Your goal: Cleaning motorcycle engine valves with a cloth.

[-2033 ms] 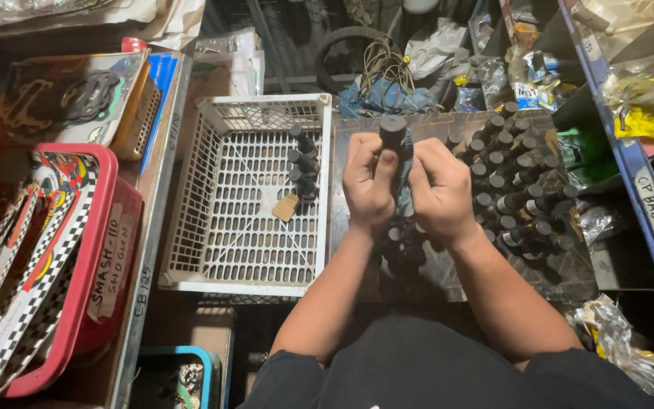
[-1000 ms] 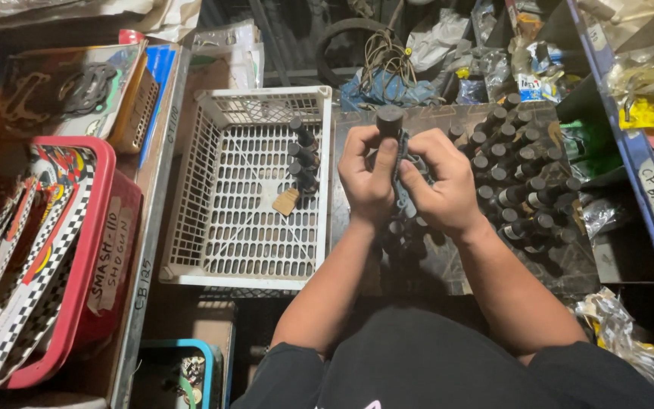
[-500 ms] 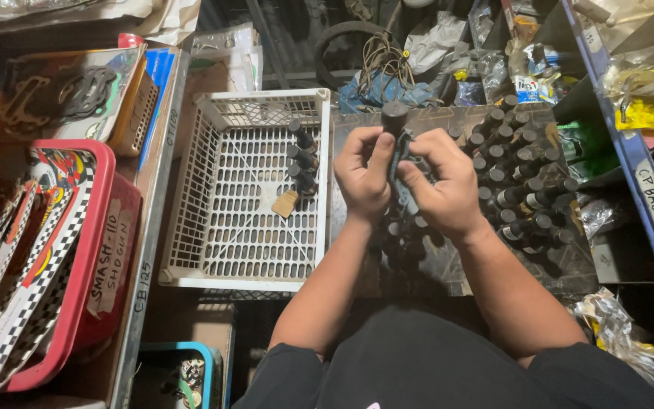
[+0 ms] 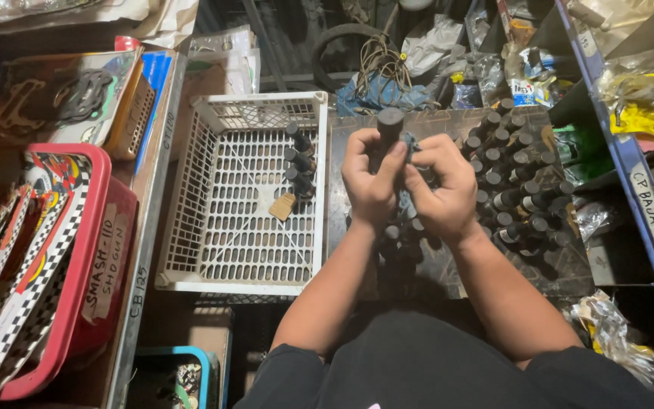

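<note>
I held a dark cylindrical rubber-like grip with a flat round end upright just above the centre of the frame, both hands pressed together around it — my left hand wrapped its lower body with the thumb running up its side, and my right hand closed in from the other side, pinching what looked like a scrap of bluish cloth against it. Held that way, the end cap stood clear of my fingers and faced me, and the piece stayed steady between both palms; I judged that was why I kept it so close and so high. Beneath my wrists lay a dark tray crowded with more black cylindrical pieces, filling the right-centre of the frame, some hidden under my forearms. Just left of it stood a white slotted plastic crate, with a short row of the same black pieces along its right inner side and a small tan tag beside them. At the far left sat a red plastic bin with chequered packets — well apart from my hands. Tangled cord and plastic bags cluttered the upper centre, and a blue shelf edge hemmed the right side.
</note>
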